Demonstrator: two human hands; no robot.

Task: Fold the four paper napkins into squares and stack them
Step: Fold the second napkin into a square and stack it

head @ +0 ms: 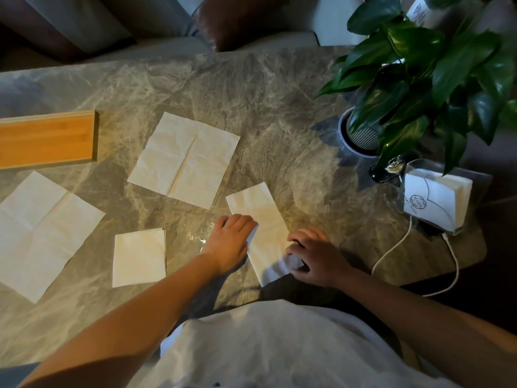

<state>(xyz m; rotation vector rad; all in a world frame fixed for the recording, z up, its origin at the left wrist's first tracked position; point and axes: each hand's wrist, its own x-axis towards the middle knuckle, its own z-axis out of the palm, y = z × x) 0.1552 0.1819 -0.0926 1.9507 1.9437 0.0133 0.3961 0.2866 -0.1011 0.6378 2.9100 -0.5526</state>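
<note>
A white napkin folded in half into a long strip [258, 217] lies in front of me on the marble table [279, 113]. My left hand [230, 240] rests on the strip's left edge with curled fingers. My right hand [312, 254] pinches the strip's near right corner, which is lifted a little. A napkin folded into a small square [139, 257] lies to the left. Two unfolded napkins lie flat: one at the middle [184, 155], one at the far left [42, 233].
A bamboo tray [47, 140] sits at the left edge. At the right stand a potted plant [414, 68], a clear holder with napkins [439, 200] and a white cable [397, 242]. The table's near edge is at my body.
</note>
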